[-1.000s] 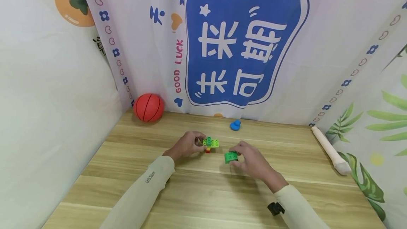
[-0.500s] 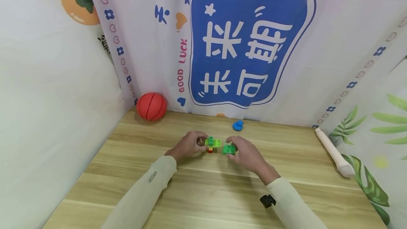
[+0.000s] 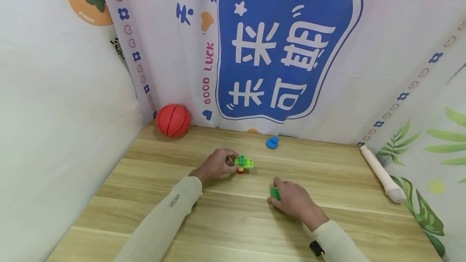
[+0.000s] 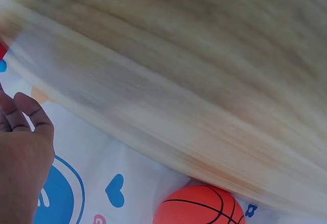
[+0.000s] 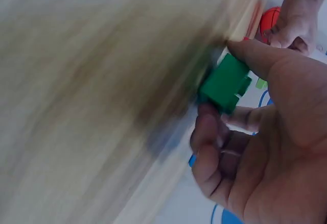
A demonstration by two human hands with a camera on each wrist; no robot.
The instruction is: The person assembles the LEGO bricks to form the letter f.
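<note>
My left hand (image 3: 218,162) pinches the left end of a small toy-brick build at mid table. It has a lime-green brick (image 3: 249,163) with a darker green brick (image 3: 242,160) on top and yellow and red pieces (image 3: 240,170) below. Nearer me and to the right, my right hand (image 3: 293,199) holds a green toy brick (image 3: 275,193) between thumb and fingers. In the right wrist view this green brick (image 5: 225,83) shows a smooth face, close to the wooden surface. The left wrist view shows part of my left hand (image 4: 23,147); the build is mostly out of that view.
A red basketball-patterned ball (image 3: 173,120) sits in the back left corner of the wooden table (image 3: 233,225). A blue toy duck (image 3: 272,142) stands near the printed back cloth. Along the right edge lies a pale stick-like object (image 3: 382,175) with a wider near end.
My right hand first brought the green brick up close to the build, then drew it back toward me and to the right, turning it. The left hand has stayed at the build.
</note>
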